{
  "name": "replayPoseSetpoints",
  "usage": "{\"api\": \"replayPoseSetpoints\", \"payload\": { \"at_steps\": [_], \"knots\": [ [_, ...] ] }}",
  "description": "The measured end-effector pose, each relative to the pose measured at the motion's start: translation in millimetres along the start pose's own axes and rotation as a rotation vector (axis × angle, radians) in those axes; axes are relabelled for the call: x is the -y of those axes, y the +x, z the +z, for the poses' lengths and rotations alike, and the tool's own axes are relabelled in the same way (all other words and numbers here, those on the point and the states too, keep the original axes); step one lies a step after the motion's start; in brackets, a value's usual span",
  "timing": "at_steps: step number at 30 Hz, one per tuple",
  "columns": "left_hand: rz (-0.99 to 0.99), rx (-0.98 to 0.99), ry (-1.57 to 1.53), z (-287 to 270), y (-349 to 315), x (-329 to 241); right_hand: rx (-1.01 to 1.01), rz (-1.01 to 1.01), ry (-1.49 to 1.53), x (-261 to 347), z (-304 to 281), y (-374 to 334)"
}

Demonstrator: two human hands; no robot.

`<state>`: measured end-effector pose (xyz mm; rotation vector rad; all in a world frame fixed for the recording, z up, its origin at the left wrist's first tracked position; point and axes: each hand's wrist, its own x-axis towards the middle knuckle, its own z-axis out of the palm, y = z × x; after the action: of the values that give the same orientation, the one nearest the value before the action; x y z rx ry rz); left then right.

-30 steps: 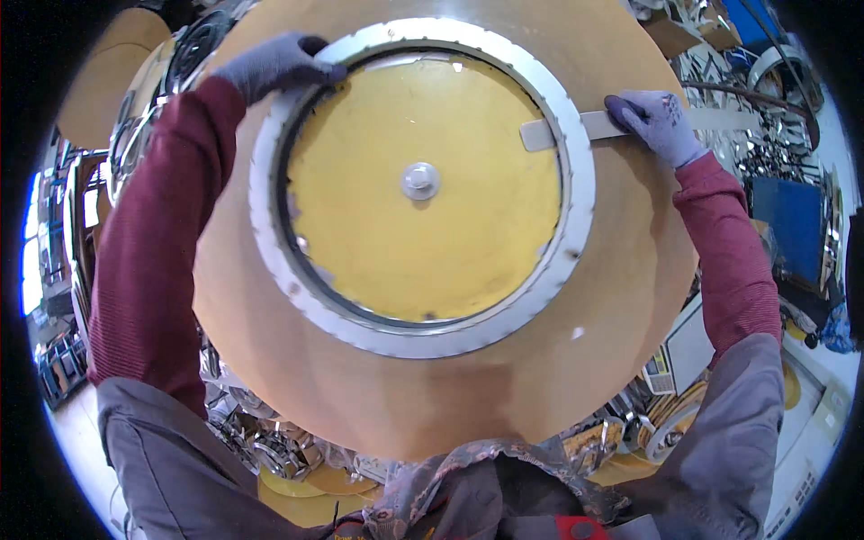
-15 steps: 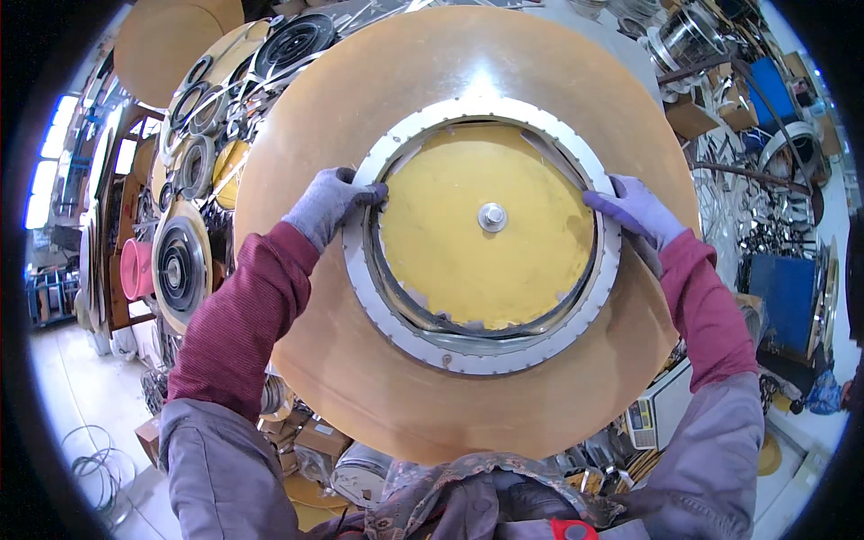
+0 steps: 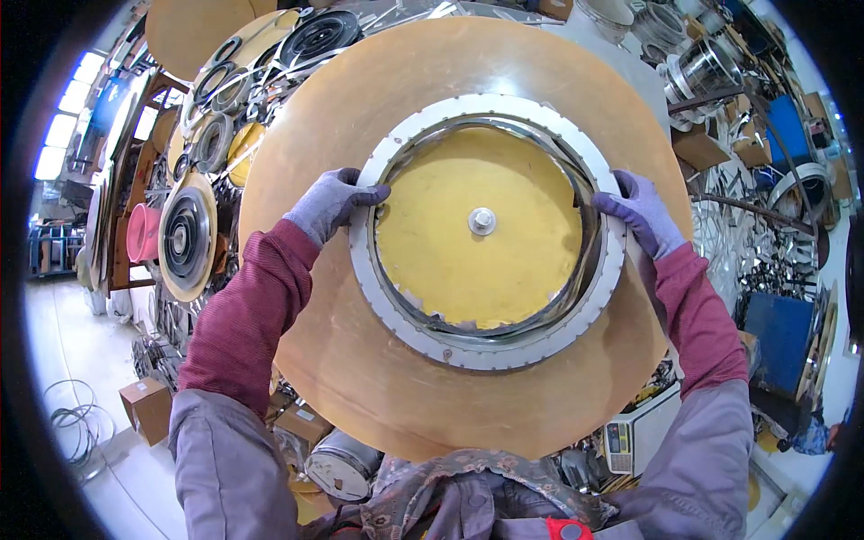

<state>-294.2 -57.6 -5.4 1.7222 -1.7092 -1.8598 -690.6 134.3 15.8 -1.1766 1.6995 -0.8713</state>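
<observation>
A wide grey metal ring point(image 3: 416, 339) with small studs along its rim lies on a large round tan board point(image 3: 315, 378). Inside it sits a yellow disc point(image 3: 450, 270) with chipped edges and a bolt point(image 3: 482, 221) at its middle. Thin dark and shiny strip loops between disc and ring; the gap is widest at the right. My left hand point(image 3: 337, 207), in a purple-grey glove, grips the ring's left side, thumb over the inner edge. Gloved alike, my right hand point(image 3: 643, 214) grips the right side, thumb across the top. Both hands' other fingers are partly hidden.
To the left are black and grey rings, a round dark coil point(image 3: 184, 236) and a pink bucket point(image 3: 142, 232). Metal strip scraps point(image 3: 720, 243) and blue panels point(image 3: 778, 337) lie right. A scale point(image 3: 634, 436) and a metal drum point(image 3: 342, 463) stand near the board's front edge.
The ring has shifted right relative to the yellow disc, narrowing the left gap and widening the right one. Both hands keep hold of it. The whole view has shifted slightly.
</observation>
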Motion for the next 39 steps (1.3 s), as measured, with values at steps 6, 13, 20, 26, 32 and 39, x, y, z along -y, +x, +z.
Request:
{"api": "replayPoseSetpoints", "payload": {
  "at_steps": [6,13,20,26,32,39],
  "knots": [
    [0.021,-0.030,-0.008,1.8,-9.5,-0.6,0.057,-0.027,-0.146,20.0,-11.9,8.5],
    [0.033,-0.042,0.040,-0.6,3.2,7.5,0.138,-0.006,-0.098,-8.5,-9.5,21.4],
    [-0.030,-0.062,0.112,3.9,-3.9,-7.5,0.127,0.042,-0.029,-17.4,-4.2,17.4],
    [-0.038,-0.034,0.096,4.8,-2.5,-11.1,0.129,0.089,-0.043,-12.8,-4.9,16.5],
    [0.006,-0.026,0.104,0.8,5.1,-6.0,0.103,0.055,0.030,-14.9,-7.6,12.0],
    [0.221,-0.095,0.065,10.9,-40.7,-30.0,-0.001,0.001,-0.003,7.2,-15.2,-18.6]
  ]
}}
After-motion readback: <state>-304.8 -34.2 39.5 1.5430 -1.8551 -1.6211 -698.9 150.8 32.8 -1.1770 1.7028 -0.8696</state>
